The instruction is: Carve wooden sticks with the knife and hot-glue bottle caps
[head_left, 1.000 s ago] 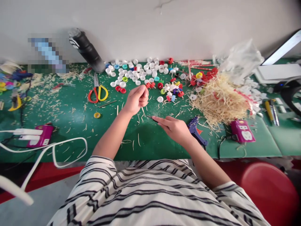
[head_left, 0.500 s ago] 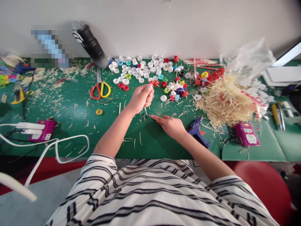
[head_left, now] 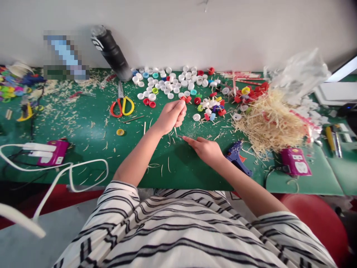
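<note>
Back from the near edge of the green table point(head_left: 189, 176), midway along it, the right hand point(head_left: 205, 149) pinches a slim tool point(head_left: 180, 137), forefinger stretched along it toward the left. Just beyond, the left hand point(head_left: 171, 117), apart from the right, closes around a thin stick point(head_left: 175, 130). The stick's long axis slants from that fist toward the near edge; its lower end lies beside the tool's tip, contact unclear. It looks pale, narrow and straight. Loose caps point(head_left: 182, 85) spread toward the far edge.
</note>
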Action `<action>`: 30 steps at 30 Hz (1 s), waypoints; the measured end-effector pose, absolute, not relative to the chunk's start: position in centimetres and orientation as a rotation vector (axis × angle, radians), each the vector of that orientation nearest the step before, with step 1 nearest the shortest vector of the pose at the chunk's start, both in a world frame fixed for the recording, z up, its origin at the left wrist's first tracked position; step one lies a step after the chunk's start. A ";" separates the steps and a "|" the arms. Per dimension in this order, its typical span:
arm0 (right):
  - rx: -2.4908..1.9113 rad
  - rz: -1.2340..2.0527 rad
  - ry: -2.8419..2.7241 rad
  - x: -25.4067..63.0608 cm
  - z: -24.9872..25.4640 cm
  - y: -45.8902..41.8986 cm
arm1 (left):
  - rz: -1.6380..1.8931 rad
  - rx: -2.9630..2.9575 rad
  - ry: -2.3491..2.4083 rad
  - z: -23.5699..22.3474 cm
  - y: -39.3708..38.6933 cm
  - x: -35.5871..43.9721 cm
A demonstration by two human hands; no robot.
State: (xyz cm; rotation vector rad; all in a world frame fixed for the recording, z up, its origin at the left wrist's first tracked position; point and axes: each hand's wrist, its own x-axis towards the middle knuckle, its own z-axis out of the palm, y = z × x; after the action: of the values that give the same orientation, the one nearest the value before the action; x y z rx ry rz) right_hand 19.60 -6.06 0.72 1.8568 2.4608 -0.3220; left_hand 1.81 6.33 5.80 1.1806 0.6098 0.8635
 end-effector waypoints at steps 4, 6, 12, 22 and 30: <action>1.874 -0.329 2.442 19.5 0.3 -6.3 | 0.846 1.189 0.621 5.7 6.4 1.6; 1.883 -0.335 2.432 19.4 0.2 -6.4 | 0.843 1.193 0.611 5.7 6.5 1.5; 1.901 -0.295 2.446 19.4 0.4 -6.7 | 0.844 1.207 0.611 5.6 6.7 1.6; 1.890 -0.189 2.470 19.7 0.3 -6.7 | 0.835 1.202 0.659 5.7 6.8 1.5; 1.952 -0.313 2.495 19.5 -0.1 -6.8 | 0.846 1.187 0.677 5.9 6.8 1.3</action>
State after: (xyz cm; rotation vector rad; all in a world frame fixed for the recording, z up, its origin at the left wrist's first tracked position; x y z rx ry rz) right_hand 19.49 -6.81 -0.09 1.9525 2.4954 -0.3133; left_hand 1.26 6.77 5.91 1.1868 0.6773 0.8459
